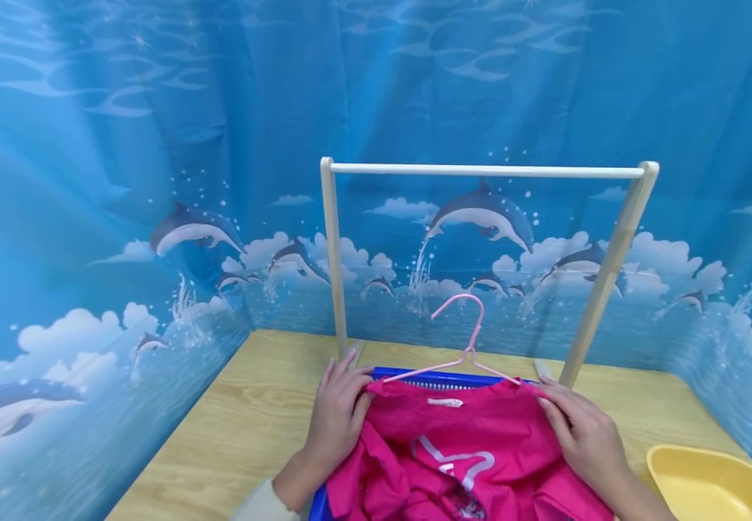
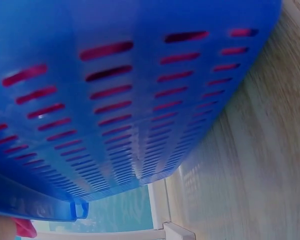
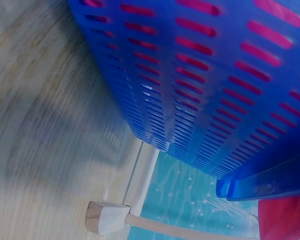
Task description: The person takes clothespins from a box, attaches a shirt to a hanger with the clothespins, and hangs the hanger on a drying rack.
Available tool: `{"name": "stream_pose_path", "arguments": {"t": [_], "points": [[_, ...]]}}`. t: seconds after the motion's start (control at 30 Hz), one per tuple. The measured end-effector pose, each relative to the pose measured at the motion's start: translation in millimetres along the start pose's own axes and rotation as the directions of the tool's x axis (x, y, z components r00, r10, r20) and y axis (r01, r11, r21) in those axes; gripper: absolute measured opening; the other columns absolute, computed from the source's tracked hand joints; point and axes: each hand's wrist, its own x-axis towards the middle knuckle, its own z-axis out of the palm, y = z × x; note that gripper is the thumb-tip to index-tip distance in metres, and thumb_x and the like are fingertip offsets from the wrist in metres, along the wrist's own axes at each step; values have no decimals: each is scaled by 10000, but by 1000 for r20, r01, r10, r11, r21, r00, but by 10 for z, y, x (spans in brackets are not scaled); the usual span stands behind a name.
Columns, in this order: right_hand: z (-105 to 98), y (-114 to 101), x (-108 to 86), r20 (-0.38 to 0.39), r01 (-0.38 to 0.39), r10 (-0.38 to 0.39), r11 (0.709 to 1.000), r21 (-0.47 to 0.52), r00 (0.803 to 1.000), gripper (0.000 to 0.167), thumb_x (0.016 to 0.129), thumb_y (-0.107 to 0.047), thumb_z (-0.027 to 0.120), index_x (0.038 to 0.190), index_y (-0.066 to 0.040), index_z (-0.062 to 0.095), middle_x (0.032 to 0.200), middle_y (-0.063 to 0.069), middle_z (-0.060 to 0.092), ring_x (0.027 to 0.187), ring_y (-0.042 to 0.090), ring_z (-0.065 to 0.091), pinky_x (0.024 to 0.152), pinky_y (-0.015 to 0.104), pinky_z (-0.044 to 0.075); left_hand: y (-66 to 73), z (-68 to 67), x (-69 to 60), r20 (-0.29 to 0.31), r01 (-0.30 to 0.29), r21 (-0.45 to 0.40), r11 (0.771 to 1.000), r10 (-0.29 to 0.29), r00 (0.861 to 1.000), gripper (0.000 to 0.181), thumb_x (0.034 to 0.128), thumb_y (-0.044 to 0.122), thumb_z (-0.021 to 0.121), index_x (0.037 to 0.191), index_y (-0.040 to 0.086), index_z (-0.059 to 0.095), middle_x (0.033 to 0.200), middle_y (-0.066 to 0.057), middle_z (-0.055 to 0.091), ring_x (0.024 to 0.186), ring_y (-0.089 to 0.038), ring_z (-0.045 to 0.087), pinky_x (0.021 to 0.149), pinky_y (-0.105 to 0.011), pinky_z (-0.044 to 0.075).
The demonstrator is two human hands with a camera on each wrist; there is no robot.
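Note:
A bright pink shirt point(image 1: 454, 434) with a white neck label and a pale print lies over a blue plastic basket point(image 1: 415, 376). Inside its neckline sits a pink hanger point(image 1: 473, 340), its hook standing up above the collar. My left hand point(image 1: 336, 416) grips the shirt at the left shoulder, by the hanger's end. At the other shoulder, my right hand point(image 1: 587, 430) pinches the cloth between thumb and fingers. Both wrist views look mainly at the slotted walls of the basket point(image 2: 125, 100), with pink cloth showing through; a bit of the shirt point(image 3: 285, 217) hangs over the rim.
Behind the basket stands a rack with wooden posts point(image 1: 600, 297) and a white bar point(image 1: 486, 171). A yellow tub point(image 1: 708, 463) is at the right on the wooden table point(image 1: 219, 434). A blue dolphin-print curtain point(image 1: 154, 145) surrounds the table's back and sides.

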Motion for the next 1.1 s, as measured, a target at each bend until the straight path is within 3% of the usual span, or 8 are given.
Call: {"name": "stream_pose_path", "arguments": {"t": [0.13, 0.3, 0.4, 0.5, 0.73, 0.87, 0.97, 1.1], "points": [[-17, -8, 14, 33, -22, 22, 1000, -2, 999, 460, 1005, -427, 487, 1008, -34, 725, 1139, 91, 700, 1229, -127, 441, 1057, 81, 318, -14, -4, 0, -6, -11, -7, 1000, 11, 1000, 87, 859, 109, 676, 939, 74, 669, 1089, -86, 699, 1268, -347, 515, 1032, -644, 352], [-47, -34, 32, 73, -49, 52, 998, -35, 996, 179, 898, -173, 695, 1029, -53, 716, 1110, 173, 697, 1233, -151, 403, 1041, 43, 294, -23, -8, -2, -16, -25, -9, 1000, 24, 1000, 90, 855, 104, 668, 939, 72, 667, 1088, -84, 699, 1247, -361, 530, 1021, -644, 361], [-66, -54, 33, 84, -89, 95, 993, -82, 992, 286, 769, -43, 775, 1045, -74, 709, 1086, 185, 697, 1204, -132, 451, 1001, -10, 266, -28, 0, -9, -21, -33, -10, 999, 32, 999, 90, 848, 94, 666, 935, 68, 666, 1083, -87, 699, 1227, -373, 544, 1020, -637, 361], [-85, -68, 26, 96, -133, 144, 984, -117, 985, 371, 707, -15, 810, 1056, -90, 707, 1091, 164, 700, 1129, 48, 609, 971, -41, 242, -31, 13, -21, -16, -35, -11, 999, 35, 999, 86, 850, 90, 660, 933, 69, 667, 1080, -87, 700, 1219, -368, 551, 1029, -624, 353], [-119, -74, 8, 140, -174, 194, 974, -143, 971, 386, 751, -64, 807, 1115, -108, 685, 1102, 135, 699, 1039, 192, 660, 934, -57, 237, -36, 19, -44, -16, -31, -9, 999, 31, 999, 84, 845, 86, 660, 927, 68, 668, 1069, -80, 703, 1199, -375, 565, 1019, -624, 360], [-180, -100, 33, 195, -218, 250, 960, -175, 948, 376, 798, -129, 791, 1152, -103, 665, 1097, 144, 696, 978, 350, 654, 896, 257, 527, -40, 26, -42, -18, -32, -8, 999, 31, 999, 83, 848, 95, 665, 927, 69, 669, 1074, -74, 703, 1204, -367, 563, 1025, -619, 358], [-229, -108, 50, 224, -233, 274, 953, -192, 935, 379, 811, -173, 787, 1159, -92, 660, 1122, 153, 686, 1018, 363, 639, 791, 560, 488, -38, 26, -41, -20, -34, -11, 999, 33, 999, 79, 852, 103, 663, 923, 69, 669, 1070, -74, 703, 1203, -365, 564, 1024, -620, 357], [-311, -81, 61, 237, -237, 279, 953, -188, 931, 340, 862, -191, 738, 1178, -99, 654, 1171, 144, 666, 1055, 367, 604, 849, 433, 487, -33, 16, -41, -24, -36, -21, 999, 36, 999, 81, 856, 107, 656, 924, 64, 667, 1066, -83, 702, 1197, -372, 565, 1009, -641, 361]]}}
